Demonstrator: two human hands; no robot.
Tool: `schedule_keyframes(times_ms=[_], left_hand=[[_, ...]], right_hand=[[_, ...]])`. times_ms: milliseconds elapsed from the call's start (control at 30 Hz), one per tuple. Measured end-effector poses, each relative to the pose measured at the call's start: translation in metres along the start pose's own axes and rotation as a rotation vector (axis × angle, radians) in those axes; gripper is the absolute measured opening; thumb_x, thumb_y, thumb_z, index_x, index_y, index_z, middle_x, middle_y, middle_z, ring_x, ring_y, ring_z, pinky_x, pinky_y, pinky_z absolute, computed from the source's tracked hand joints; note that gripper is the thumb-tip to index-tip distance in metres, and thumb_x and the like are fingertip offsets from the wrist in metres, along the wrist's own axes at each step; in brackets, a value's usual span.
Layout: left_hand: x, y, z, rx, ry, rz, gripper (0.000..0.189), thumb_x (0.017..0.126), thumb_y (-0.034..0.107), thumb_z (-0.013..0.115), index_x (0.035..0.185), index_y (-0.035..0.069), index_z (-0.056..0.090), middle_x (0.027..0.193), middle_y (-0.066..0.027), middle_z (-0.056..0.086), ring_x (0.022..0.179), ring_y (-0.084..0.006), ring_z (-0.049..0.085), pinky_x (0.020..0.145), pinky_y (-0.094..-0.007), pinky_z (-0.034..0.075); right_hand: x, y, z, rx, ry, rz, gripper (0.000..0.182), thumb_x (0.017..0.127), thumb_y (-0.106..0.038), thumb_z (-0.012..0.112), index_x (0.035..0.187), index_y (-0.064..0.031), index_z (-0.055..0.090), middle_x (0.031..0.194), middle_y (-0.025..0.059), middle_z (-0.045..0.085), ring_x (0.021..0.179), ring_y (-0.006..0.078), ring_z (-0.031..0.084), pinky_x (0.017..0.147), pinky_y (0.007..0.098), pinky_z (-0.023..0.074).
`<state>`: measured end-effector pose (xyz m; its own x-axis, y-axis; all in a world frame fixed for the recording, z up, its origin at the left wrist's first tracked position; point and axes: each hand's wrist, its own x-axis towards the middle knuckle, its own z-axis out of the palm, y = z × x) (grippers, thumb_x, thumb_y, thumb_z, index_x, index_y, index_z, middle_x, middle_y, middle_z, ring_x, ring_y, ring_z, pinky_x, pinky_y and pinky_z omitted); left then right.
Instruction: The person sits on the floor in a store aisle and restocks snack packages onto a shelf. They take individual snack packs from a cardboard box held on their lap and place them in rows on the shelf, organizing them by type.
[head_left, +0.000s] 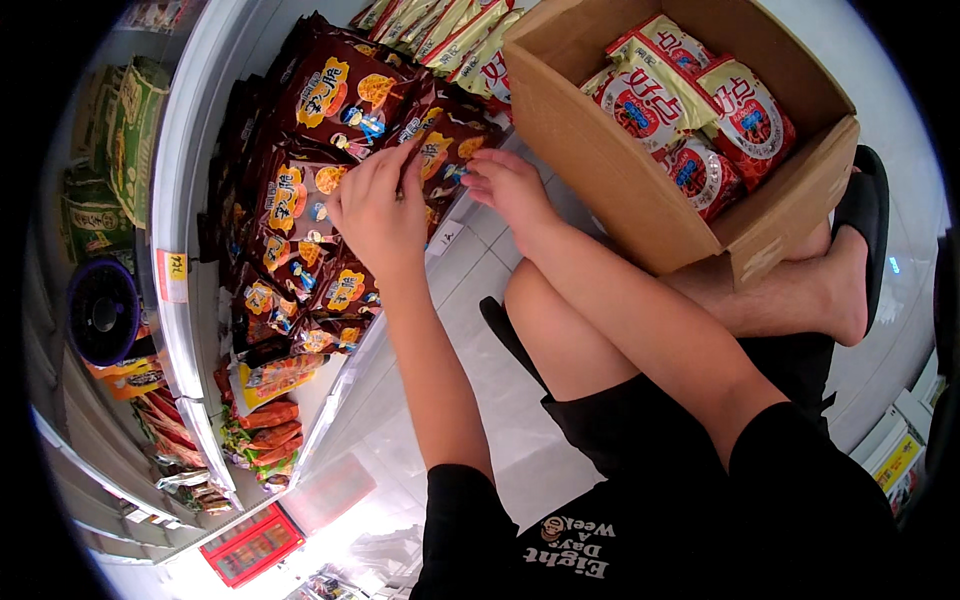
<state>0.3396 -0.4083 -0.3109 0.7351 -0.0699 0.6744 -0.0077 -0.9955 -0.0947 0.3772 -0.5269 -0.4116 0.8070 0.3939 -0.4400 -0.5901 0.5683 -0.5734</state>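
Dark brown snack bags (352, 97) with yellow-orange lettering panels and cartoon figures lie in overlapping rows on the bottom shelf. My left hand (386, 206) is over these bags with its fingers curved and apart, and nothing shows in its grasp. One brown bag (442, 150) lies between my two hands. At its right end is my right hand (510, 187), its fingertips against or just above the packaging; whether they pinch it cannot be told. An open cardboard box (577, 157) stands to the right, holding several red-and-cream snack bags (742, 112).
Cream-and-red bags (450, 37) stand in a row beyond the brown ones. A price tag (445, 238) is on the shelf's front edge. Orange-red packets (274, 427) sit further along. An upper shelf edge (169, 225) overhangs at left. My bent knee (562, 322) is beside the box.
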Motion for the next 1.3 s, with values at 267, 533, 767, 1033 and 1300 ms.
schedule_keyframes(times_ms=[267,533,767,1033,1300], left_hand=[[-0.004,0.008,0.032,0.169,0.174,-0.074,0.032,0.086,0.032,0.084,0.116,0.026,0.075,0.111,0.0066,0.072,0.101,-0.0194,0.066,0.089,-0.0362,0.046],[-0.018,0.006,0.050,0.192,0.108,-0.008,0.038,0.088,0.030,0.083,0.125,0.024,0.075,0.113,-0.0007,0.069,0.094,-0.0257,0.064,0.079,-0.0410,0.050],[-0.035,0.016,0.053,0.199,-0.010,-0.022,0.039,0.096,0.026,0.071,0.135,0.022,0.069,0.123,0.0020,0.069,0.113,-0.0218,0.065,0.093,-0.0389,0.049],[-0.039,0.031,0.055,0.157,-0.063,-0.040,0.044,0.095,0.026,0.070,0.139,0.020,0.065,0.124,0.0020,0.070,0.116,-0.0218,0.064,0.095,-0.0383,0.045],[-0.033,0.014,0.061,0.083,-0.212,-0.099,0.045,0.094,0.027,0.070,0.139,0.022,0.064,0.121,-0.0005,0.070,0.112,-0.0228,0.064,0.092,-0.0405,0.044]], right_hand=[[0.001,0.005,0.000,-0.003,0.051,-0.046,0.061,0.096,-0.014,0.063,0.152,-0.0009,0.041,0.141,0.0136,0.058,0.124,0.0221,0.062,0.109,0.0371,0.0482],[0.002,0.002,-0.001,-0.016,0.097,0.080,0.056,0.098,-0.016,0.060,0.150,-0.0040,0.043,0.134,0.0110,0.063,0.116,0.0220,0.066,0.101,0.0370,0.0512],[0.002,0.005,-0.001,-0.014,0.076,-0.007,0.043,0.098,-0.017,0.058,0.139,-0.0064,0.055,0.122,0.0086,0.069,0.100,0.0195,0.069,0.089,0.0363,0.0531],[0.000,0.008,0.001,-0.024,0.060,0.004,0.030,0.098,-0.018,0.056,0.126,-0.0089,0.062,0.108,0.0056,0.071,0.089,0.0165,0.067,0.081,0.0332,0.0530],[-0.002,0.007,0.000,-0.145,-0.012,0.036,0.027,0.097,-0.019,0.055,0.120,-0.0111,0.067,0.103,0.0044,0.071,0.084,0.0153,0.067,0.075,0.0325,0.0516]])
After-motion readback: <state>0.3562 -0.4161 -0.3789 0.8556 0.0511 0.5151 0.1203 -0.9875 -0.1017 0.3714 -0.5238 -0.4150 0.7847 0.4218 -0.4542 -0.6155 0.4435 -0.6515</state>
